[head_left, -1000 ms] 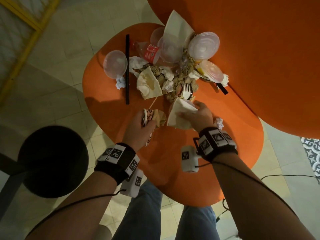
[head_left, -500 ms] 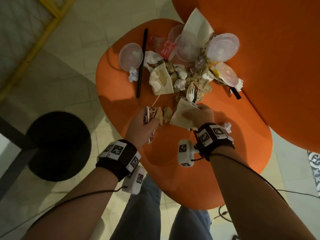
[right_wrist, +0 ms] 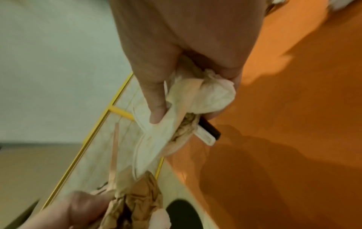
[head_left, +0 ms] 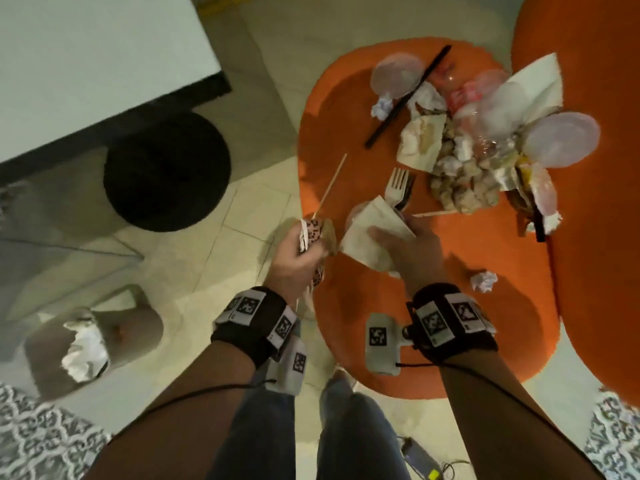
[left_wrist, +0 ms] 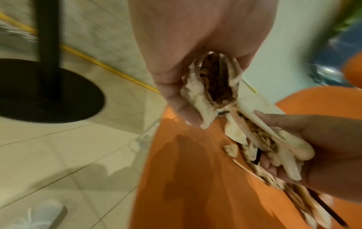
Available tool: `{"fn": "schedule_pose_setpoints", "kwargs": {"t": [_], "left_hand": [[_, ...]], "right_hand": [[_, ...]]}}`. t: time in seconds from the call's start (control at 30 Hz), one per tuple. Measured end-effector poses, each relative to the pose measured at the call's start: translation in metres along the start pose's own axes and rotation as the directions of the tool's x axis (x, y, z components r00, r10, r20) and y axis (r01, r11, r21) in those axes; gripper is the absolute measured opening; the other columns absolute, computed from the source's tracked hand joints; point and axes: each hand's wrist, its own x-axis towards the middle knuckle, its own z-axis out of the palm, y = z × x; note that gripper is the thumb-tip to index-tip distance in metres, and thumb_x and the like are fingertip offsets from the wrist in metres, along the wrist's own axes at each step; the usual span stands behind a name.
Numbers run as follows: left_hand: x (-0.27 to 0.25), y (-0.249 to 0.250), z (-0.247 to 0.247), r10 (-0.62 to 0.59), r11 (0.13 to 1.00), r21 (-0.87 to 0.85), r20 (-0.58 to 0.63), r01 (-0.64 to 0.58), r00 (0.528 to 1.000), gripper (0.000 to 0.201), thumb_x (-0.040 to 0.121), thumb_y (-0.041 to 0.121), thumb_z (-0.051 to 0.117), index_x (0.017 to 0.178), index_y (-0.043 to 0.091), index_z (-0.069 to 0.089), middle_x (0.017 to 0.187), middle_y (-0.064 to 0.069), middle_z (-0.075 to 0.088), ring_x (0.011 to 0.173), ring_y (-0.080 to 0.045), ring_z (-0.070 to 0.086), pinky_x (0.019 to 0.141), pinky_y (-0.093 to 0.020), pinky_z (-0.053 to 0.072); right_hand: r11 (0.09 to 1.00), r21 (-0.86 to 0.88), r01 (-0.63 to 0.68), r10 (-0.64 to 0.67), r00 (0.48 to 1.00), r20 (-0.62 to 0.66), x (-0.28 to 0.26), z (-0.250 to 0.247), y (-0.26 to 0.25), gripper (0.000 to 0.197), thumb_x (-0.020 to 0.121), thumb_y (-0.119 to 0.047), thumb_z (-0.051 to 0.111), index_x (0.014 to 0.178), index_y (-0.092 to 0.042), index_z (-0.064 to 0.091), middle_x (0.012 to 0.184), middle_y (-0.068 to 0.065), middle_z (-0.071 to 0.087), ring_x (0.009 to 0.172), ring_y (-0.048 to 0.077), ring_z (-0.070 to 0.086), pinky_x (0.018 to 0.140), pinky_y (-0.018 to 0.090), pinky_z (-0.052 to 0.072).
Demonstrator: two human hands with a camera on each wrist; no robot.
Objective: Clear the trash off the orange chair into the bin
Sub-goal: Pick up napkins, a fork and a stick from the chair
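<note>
Orange chair [head_left: 433, 306] seat, trash heap [head_left: 467, 161] at far right, left hand [head_left: 294, 261] grasping crumpled wrapper [head_left: 317, 233] past seat's left edge, right hand [head_left: 412, 251] grasping paper napkin [head_left: 370, 237], pale tiled floor [head_left: 214, 258], lined bin [head_left: 86, 344] near left, black round base [head_left: 166, 171].

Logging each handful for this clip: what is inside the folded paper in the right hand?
The right hand grips the folded paper around a white plastic fork, a black utensil handle and crumpled tissue. Anything deeper in the fold is covered.
</note>
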Motion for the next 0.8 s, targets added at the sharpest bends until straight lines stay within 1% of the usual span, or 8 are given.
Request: {"fn": "schedule_pose_setpoints", "kwargs": {"t": [0.07,0.13,0.2,0.3,0.53,0.6,0.7,0.8], "left_hand": [[-0.022,-0.022,-0.035,-0.061,0.993,-0.108,-0.126,0.048,0.99,0.02,0.088,0.011,0.055,0.093,0.029,0.062,0.078,0.001,0.062,0.063,-0.007,0.06,0.058,-0.021,0.05],[-0.044,-0.045,-0.076,-0.115,0.982,-0.176,-0.228,0.075,0.967,0.021,0.09,0.008,0.054,0.091,0.027,0.063,0.07,0.001,0.061,0.056,-0.012,0.058,0.051,-0.026,0.048],[-0.067,-0.069,-0.122,-0.172,0.967,-0.239,-0.335,0.093,0.926,0.02,0.091,0.007,0.054,0.085,0.024,0.062,0.06,-0.001,0.056,0.047,-0.018,0.052,0.049,-0.029,0.043],[-0.1,-0.111,-0.195,-0.322,0.921,-0.361,-0.495,0.147,0.807,0.02,0.092,0.006,0.052,0.084,0.024,0.059,0.069,-0.008,0.055,0.055,-0.023,0.053,0.056,-0.033,0.046],[-0.16,-0.202,-0.368,-0.567,0.793,-0.583,-0.6,0.177,0.565,0.005,0.088,0.011,0.053,0.085,0.009,0.057,0.077,-0.016,0.057,0.06,-0.024,0.056,0.047,-0.027,0.049],[-0.165,-0.232,-0.421,-0.603,0.775,-0.588,-0.582,0.23,0.545,0.014,0.082,0.017,0.06,0.09,0.006,0.06,0.083,-0.017,0.059,0.065,-0.026,0.058,0.055,-0.031,0.052],[-0.161,-0.267,-0.488,-0.646,0.759,-0.542,-0.551,0.361,0.529,0.016,0.074,0.024,0.068,0.076,0.009,0.061,0.085,-0.015,0.062,0.081,-0.029,0.06,0.073,-0.036,0.047],[-0.15,-0.287,-0.54,-0.692,0.719,-0.477,-0.428,0.506,0.581,0.02,0.08,0.023,0.065,0.067,0.013,0.053,0.07,-0.009,0.056,0.065,-0.027,0.056,0.059,-0.028,0.045]], "right_hand": [[0.993,-0.111,0.03,-0.019,0.995,0.095,-0.008,0.035,0.006,0.036,0.08,-0.016,0.074,0.113,-0.021,0.06,0.092,-0.007,0.059,0.075,0.002,0.057,0.057,0.002,0.043],[0.982,-0.189,0.019,0.016,0.982,0.187,-0.018,0.077,0.018,0.04,0.08,-0.018,0.073,0.118,-0.022,0.059,0.096,-0.007,0.06,0.071,-0.005,0.051,0.048,0.003,0.039],[0.962,-0.272,0.018,0.065,0.954,0.292,-0.033,0.123,0.031,0.042,0.082,-0.018,0.07,0.121,-0.023,0.058,0.107,-0.004,0.064,0.08,0.004,0.058,0.061,0.013,0.044],[0.927,-0.371,0.051,0.126,0.891,0.437,-0.064,0.199,0.051,0.04,0.084,-0.013,0.066,0.123,-0.017,0.058,0.114,0.004,0.064,0.095,0.018,0.06,0.066,0.019,0.046],[0.83,-0.528,0.178,0.234,0.748,0.621,-0.145,0.384,0.106,0.037,0.083,-0.007,0.061,0.119,-0.012,0.06,0.107,0.006,0.065,0.093,0.021,0.061,0.08,0.03,0.049],[0.791,-0.573,0.214,0.264,0.725,0.636,-0.167,0.444,0.128,0.036,0.083,-0.007,0.062,0.118,-0.011,0.06,0.104,0.005,0.063,0.092,0.021,0.06,0.082,0.031,0.05],[0.733,-0.645,0.216,0.33,0.716,0.615,-0.186,0.524,0.166,0.038,0.081,-0.009,0.067,0.118,-0.007,0.061,0.111,0.009,0.065,0.098,0.025,0.063,0.09,0.036,0.052],[0.677,-0.715,0.173,0.409,0.719,0.562,-0.195,0.582,0.196,0.039,0.081,-0.013,0.07,0.118,-0.007,0.061,0.111,0.008,0.064,0.093,0.022,0.06,0.08,0.029,0.048]]}}
